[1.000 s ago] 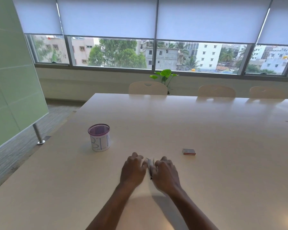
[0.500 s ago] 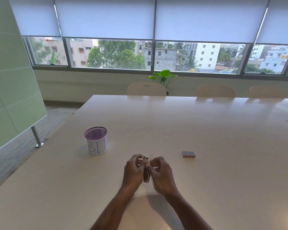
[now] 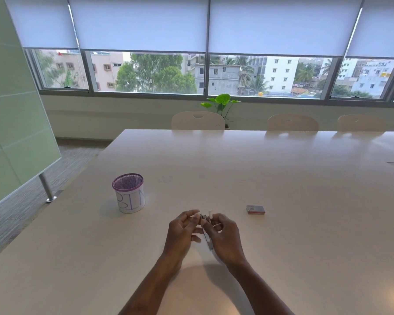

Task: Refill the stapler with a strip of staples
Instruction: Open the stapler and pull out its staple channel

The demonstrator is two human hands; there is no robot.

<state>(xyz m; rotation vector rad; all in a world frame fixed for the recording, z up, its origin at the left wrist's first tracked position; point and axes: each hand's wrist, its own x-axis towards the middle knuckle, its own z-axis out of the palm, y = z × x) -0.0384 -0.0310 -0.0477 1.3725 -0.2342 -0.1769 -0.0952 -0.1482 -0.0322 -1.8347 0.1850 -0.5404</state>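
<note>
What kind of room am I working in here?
Most likely an office meeting room: a long pale table, a row of matching chairs along its far side, and a glass board on the left, under wide windows with roller blinds.

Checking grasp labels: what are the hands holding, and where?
Both hands hold the stapler above the table: left hand at its far end, right hand along its side.

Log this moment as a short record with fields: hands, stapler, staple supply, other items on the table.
left hand: fingers on the stapler's left side
right hand: gripping the stapler from the right
stapler: held between both hands above the table, seemingly opened; staples inside not visible
staple box: lying closed on the table, right of the hands, untouched
mesh cup: upright, left of the hands, labelled BIN
</note>
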